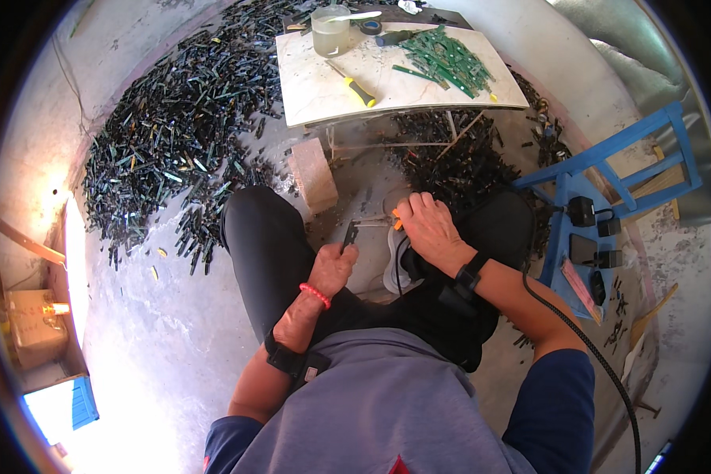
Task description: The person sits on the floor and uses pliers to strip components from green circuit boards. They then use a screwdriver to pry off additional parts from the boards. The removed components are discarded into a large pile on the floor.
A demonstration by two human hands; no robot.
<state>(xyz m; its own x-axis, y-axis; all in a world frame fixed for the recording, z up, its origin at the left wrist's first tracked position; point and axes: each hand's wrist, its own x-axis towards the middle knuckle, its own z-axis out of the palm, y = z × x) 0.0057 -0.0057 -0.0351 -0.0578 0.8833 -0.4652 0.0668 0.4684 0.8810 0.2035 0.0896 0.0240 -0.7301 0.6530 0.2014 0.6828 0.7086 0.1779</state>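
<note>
Low between my knees, my left hand (333,268) is closed on the lower end of a small dark strip (351,234), which stands up from its fingers. In my right hand (430,225) is an orange-handled tool (398,220), wrapped by the fingers so that little of the handle shows. Its thin metal end (373,222) points left and meets or overlaps the top of the dark strip. Whether it touches the strip I cannot tell, and the tool's exact kind is hidden by my fingers.
Ahead stands a white-topped table (308,91) with green strips (448,59), a yellow-handled screwdriver (358,88) and a cloudy jar (330,35). Dark strips (174,150) heap across the floor. A block (314,175) sits by my left knee; a blue chair (557,229) holds black devices. A cable (584,336) crosses my right arm.
</note>
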